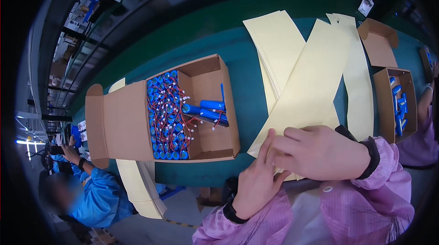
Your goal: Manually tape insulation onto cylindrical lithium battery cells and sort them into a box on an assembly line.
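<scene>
Both my hands are together at the near end of a long pale yellow paper strip [311, 80], which lies slantwise across other strips. My left hand [256, 188] has its index finger laid along the strip's lower corner, and its thumb bends in toward the paper. Curled over that same edge, my right hand [320, 151] presses its fingertips close against the left fingers. Part of the paper shows between the hands; the exact grip is partly hidden. Left of them stands an open cardboard box [233, 121] with rows of blue cylindrical batteries [167, 117] wired in red, several lying loose.
More yellow strips [274, 30] lie on the green table [247, 85], and others [137, 185] hang over its near edge. A second cardboard box [384, 103] with blue cells stands right. A co-worker in blue [103, 199] sits left; a person's purple sleeve [418, 137] shows right.
</scene>
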Tool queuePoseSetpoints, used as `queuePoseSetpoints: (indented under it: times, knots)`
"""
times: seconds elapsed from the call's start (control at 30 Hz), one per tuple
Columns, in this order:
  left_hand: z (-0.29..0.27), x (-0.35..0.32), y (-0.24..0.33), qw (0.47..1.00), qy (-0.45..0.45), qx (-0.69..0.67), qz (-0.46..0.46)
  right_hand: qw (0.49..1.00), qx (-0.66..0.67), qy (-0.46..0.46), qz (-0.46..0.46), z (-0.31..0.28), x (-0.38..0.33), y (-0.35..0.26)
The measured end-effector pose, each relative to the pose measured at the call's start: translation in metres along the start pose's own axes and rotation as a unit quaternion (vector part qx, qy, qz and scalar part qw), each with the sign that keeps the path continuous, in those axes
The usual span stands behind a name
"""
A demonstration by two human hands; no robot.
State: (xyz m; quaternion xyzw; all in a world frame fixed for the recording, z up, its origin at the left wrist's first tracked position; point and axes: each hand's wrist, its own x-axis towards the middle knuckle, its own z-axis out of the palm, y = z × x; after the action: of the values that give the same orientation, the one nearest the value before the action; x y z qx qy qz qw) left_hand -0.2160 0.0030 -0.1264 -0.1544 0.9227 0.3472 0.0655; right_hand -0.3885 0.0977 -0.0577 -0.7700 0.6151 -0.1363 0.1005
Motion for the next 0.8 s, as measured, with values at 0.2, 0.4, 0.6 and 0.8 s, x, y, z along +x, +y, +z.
queuePoseSetpoints:
  times: [0.2,0.4,0.6,0.8]
  knots:
    - [-0.011,-0.001,0.011,0.996,-0.01,-0.087,-0.022,0.994,0.087,-0.05,0.043,0.024,-0.011,0.009]
    - [-0.002,0.004,0.016,0.997,0.049,-0.05,-0.03,0.994,0.087,-0.046,0.048,0.027,-0.013,0.006]
    - [0.0,0.007,0.023,0.996,0.041,-0.043,-0.064,0.996,0.066,-0.024,0.052,0.028,-0.014,0.004]
    - [0.002,0.006,0.021,0.997,0.05,-0.033,-0.048,0.985,0.165,-0.03,0.047,0.01,-0.012,0.014]
